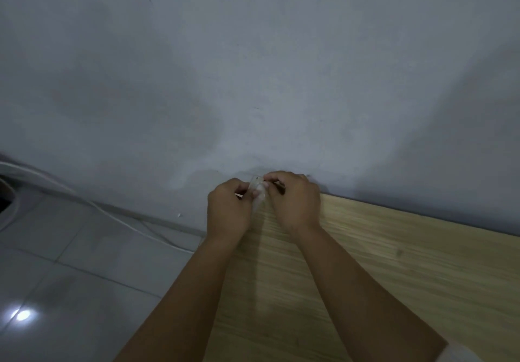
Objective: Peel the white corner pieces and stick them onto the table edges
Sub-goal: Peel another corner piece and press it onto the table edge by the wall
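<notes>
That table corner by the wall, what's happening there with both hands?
A person is working at the far corner of the wooden table, next to the grey wall. The left hand and right hand both pinch a small white corner piece right at that corner. Whether it is stuck on yet cannot be told.

A: What does the person wear on the arms?
B: Nothing; the left hand [228,209] and right hand [295,201] are bare, forearms uncovered.
A: Any sleeve?
B: A bit of pale fabric at five o'clock, by the right elbow.
</notes>
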